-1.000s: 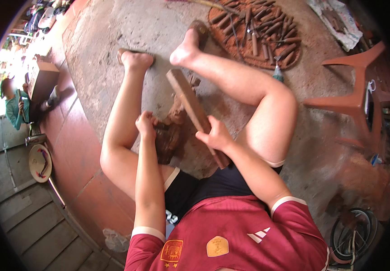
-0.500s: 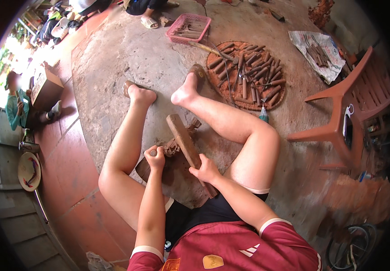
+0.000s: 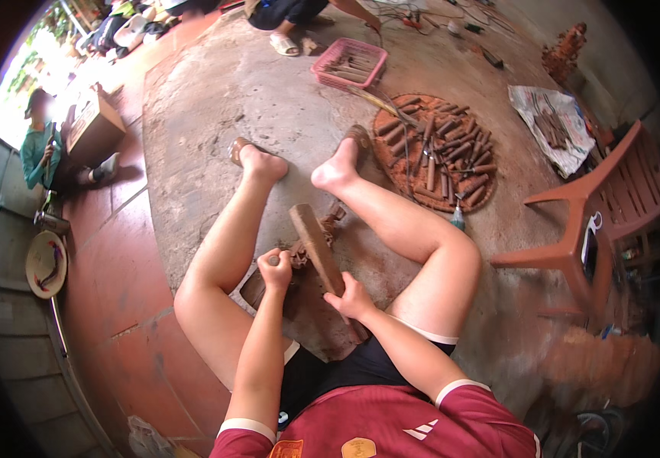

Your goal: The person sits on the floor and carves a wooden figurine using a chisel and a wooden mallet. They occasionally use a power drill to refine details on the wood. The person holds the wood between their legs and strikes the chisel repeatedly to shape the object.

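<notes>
My left hand (image 3: 276, 273) is closed around an upright chisel (image 3: 273, 260); only the round butt of its wooden handle shows, and its blade is hidden. In my right hand (image 3: 351, 296) is a long, thick wooden mallet (image 3: 315, 243), gripped near its lower end and slanting away to the upper left. Its far part passes just right of my left fist, over a brown carved wood piece (image 3: 299, 256) on the floor between my legs. The mallet hides part of the carving. A dark wooden block (image 3: 253, 288) sits beside my left wrist.
Beyond my right foot lies a round tray (image 3: 391, 164) of wooden-handled tools. Behind it stands a pink basket (image 3: 321, 67) of similar pieces. A brown plastic chair (image 3: 567, 252) stands at right, near a white sack (image 3: 525, 103). One person (image 3: 40, 156) sits far left; another (image 3: 288, 15) crouches ahead.
The whole view has shifted, so the surroundings appear lower and further right. Both hands keep their grips, with the mallet still slanting over the carving. The crouching person's arm now shows near the basket.
</notes>
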{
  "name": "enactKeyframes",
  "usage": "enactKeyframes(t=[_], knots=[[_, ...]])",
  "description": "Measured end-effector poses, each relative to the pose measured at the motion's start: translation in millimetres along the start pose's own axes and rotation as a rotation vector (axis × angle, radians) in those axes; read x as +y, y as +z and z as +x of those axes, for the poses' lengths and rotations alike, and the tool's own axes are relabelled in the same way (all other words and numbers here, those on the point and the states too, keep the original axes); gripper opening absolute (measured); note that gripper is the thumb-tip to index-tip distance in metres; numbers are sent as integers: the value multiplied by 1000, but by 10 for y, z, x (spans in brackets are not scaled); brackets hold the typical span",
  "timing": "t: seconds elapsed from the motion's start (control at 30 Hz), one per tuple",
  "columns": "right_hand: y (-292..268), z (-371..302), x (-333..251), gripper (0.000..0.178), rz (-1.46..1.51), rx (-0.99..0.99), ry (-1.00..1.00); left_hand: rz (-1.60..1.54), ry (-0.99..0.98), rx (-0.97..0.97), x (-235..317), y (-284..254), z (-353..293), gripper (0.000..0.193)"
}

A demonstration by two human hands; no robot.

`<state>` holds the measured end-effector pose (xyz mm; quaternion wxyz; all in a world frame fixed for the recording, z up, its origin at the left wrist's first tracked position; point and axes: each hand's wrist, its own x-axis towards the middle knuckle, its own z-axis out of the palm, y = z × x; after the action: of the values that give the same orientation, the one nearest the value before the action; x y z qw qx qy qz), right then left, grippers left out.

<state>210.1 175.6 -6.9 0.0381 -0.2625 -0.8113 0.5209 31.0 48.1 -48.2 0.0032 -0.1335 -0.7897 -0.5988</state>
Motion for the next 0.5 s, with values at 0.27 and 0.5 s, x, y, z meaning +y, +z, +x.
enactKeyframes(t=[0.27, 0.5], knots=[[9, 44, 83, 44, 119, 17, 44, 165, 33, 84, -86, 179, -100, 21], [-85, -100, -100, 36, 344, -12, 32, 51, -109, -121, 209, -36, -56, 22]])
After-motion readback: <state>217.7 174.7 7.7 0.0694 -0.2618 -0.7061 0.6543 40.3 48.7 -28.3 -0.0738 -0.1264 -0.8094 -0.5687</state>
